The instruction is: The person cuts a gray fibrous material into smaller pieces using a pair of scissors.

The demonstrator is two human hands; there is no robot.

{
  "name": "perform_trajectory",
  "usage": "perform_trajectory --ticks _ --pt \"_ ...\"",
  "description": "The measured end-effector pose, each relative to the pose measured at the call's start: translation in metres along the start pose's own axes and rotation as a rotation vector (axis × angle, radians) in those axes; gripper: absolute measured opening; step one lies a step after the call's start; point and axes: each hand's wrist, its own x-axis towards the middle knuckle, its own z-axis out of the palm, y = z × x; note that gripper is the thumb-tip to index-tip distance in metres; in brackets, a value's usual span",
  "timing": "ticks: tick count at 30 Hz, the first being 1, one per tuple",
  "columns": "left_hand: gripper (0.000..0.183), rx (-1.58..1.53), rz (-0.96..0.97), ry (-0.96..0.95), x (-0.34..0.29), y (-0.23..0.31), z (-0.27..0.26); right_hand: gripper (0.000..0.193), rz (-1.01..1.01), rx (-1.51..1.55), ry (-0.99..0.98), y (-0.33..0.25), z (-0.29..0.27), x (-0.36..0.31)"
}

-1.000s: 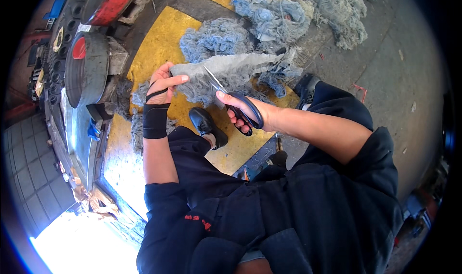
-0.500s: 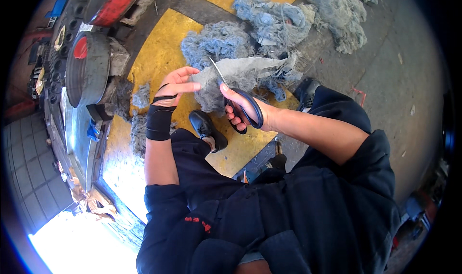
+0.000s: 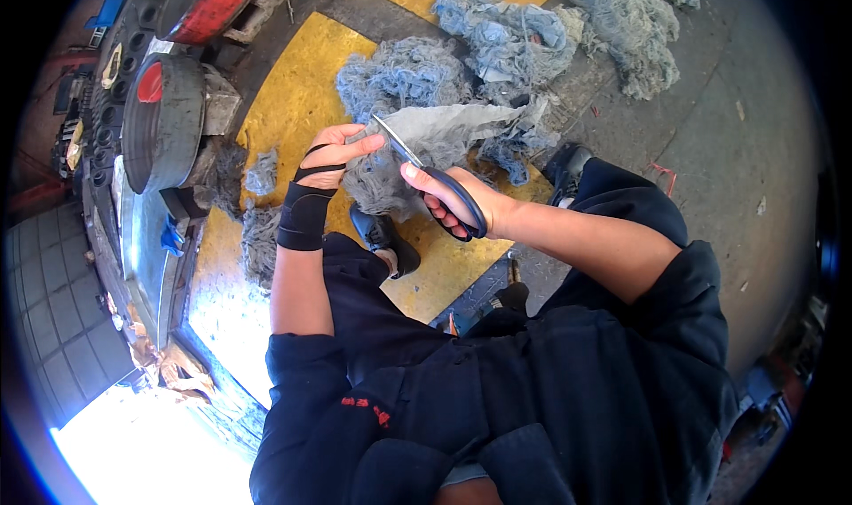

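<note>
My left hand [image 3: 330, 161], with a black wrist wrap [image 3: 302, 216], pinches the near end of a frayed grey cloth [image 3: 453, 122] between thumb and fingers. Loose fibres hang from it over my left shoe. In my right hand [image 3: 457, 201] is a pair of scissors [image 3: 401, 145] with black handles, my fingers through the loops. Its blades point up and left, lying across the cloth close to my left fingertips. Whether they bite into the cloth I cannot tell.
Tangled blue-grey fibre heaps [image 3: 404, 77] lie ahead on yellow floor plates [image 3: 302, 83], and another heap [image 3: 626, 35] is on the grey floor. To the left stand a round dark drum-like part [image 3: 182, 123] and a metal sheet [image 3: 146, 248]. A red strand [image 3: 664, 175] lies at right.
The scissor blades have tipped further left and down toward my left fingers and look closer together. My left hand has shifted slightly right, its thumb now nearer the blades.
</note>
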Motion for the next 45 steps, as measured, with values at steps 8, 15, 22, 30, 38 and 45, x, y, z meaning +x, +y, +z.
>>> perform_trajectory --ticks 8,15,22,30,38,45 --pt "0.022 0.0 0.005 -0.107 0.004 -0.001 0.005 0.066 -0.039 0.021 -0.002 0.001 -0.004 0.016" --pt "0.02 0.066 0.01 -0.09 0.001 0.002 0.006 0.064 -0.165 0.104 0.075 -0.018 -0.016 0.006" --pt "0.018 -0.201 0.049 0.154 -0.014 0.014 0.003 0.071 -0.454 -0.162 0.7 -0.046 -0.073 0.027" --pt "0.012 -0.141 0.228 0.294 -0.067 0.052 0.009 0.053 -0.369 -0.492 0.672 -0.056 -0.1 0.015" --pt "0.01 -0.029 0.305 0.192 -0.12 0.109 0.033 0.022 -0.552 -0.725 0.266 -0.028 -0.082 0.054" --pt "0.012 0.059 0.353 0.168 -0.141 0.128 0.026 0.019 -0.278 -0.586 -0.249 -0.031 -0.071 0.026"
